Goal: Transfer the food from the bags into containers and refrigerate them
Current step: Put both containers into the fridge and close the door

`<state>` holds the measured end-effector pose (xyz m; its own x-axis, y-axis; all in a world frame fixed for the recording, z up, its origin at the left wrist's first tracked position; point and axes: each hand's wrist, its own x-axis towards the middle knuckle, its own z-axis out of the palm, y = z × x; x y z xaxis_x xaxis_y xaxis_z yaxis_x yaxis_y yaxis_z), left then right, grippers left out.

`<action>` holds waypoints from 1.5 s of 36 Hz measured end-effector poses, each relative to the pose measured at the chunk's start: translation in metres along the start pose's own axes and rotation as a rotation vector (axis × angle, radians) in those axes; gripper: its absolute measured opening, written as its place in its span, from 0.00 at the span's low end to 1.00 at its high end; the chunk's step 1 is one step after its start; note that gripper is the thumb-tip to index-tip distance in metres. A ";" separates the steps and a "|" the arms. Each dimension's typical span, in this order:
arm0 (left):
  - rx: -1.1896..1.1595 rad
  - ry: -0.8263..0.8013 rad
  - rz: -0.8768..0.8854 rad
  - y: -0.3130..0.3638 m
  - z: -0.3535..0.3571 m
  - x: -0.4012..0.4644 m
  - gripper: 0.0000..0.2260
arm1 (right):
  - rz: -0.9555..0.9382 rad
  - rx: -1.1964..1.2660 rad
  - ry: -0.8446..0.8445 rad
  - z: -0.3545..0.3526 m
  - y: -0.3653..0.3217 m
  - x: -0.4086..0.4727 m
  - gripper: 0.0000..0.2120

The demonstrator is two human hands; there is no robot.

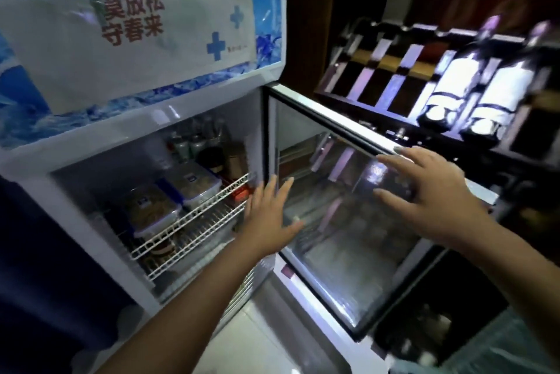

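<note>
Left hand (269,216): fingers spread, at the glass door's (348,222) hinge edge
Right hand (430,191): fingers spread over the door's top edge
Fridge (169,128): two lidded containers (169,194) on the wire shelf (194,216)

To your right: dark wooden wine rack (394,70), two white-labelled bottles (472,82) lying tilted in it; pale tiled floor (257,334) below.

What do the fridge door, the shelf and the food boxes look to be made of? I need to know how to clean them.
Fridge door: a glossy glass pane, see-through with reflections, in a pale, probably metal or plastic, frame. Shelf: white coated wire grid. Food boxes: clear plastic, it seems, contents showing through, with blue clips.
</note>
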<state>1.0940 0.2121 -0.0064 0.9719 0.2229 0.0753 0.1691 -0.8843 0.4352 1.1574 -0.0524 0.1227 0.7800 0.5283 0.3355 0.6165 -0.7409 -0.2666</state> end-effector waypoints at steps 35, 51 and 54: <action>-0.354 0.301 -0.013 0.086 0.009 -0.129 0.48 | -0.610 0.475 -0.699 0.018 0.021 0.011 0.19; -0.522 0.837 -0.553 -0.072 -0.044 -0.204 0.40 | -0.918 0.409 -0.409 0.177 -0.135 0.063 0.41; -0.551 0.885 -0.627 -0.112 -0.054 -0.197 0.45 | -0.868 0.309 -0.366 0.207 -0.158 0.079 0.41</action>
<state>0.8752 0.2898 -0.0219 0.2625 0.9423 0.2076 0.2682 -0.2779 0.9224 1.1441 0.1923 0.0042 -0.0028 0.9708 0.2397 0.9502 0.0772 -0.3018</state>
